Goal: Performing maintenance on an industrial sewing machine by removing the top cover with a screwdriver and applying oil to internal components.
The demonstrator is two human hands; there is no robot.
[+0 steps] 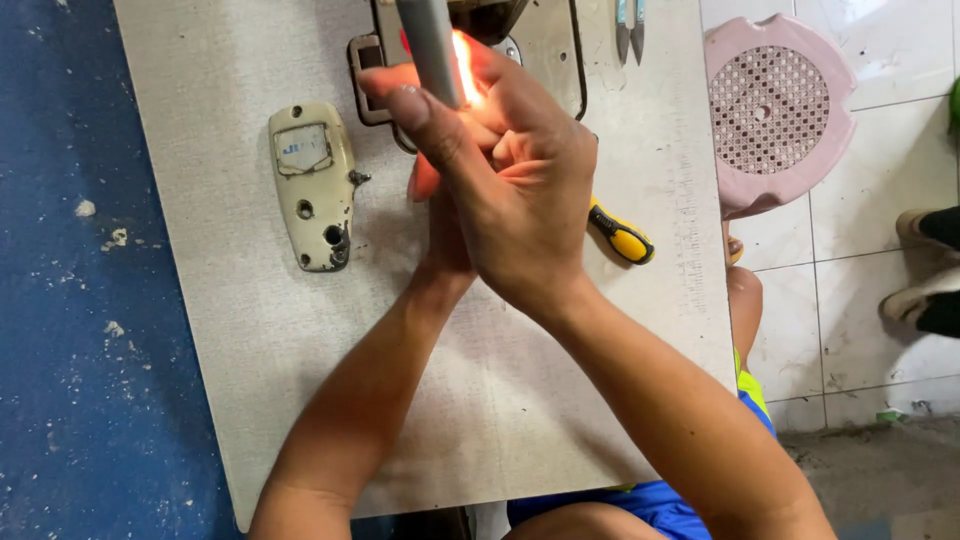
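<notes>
At upper centre of the frame, the right hand grips a grey rod steady over the table, while the left hand, grasp indeterminate behind it, sits beneath a glowing light.

You have two bare hands up over the grey bench, the left hand and the right hand; one grey metal rod between them; one cream-coloured metal cover plate; one yellow-and-black tool handle; one pair of small metal snips; one pink perforated plastic stool; two shoes on the tiled floor.
</notes>
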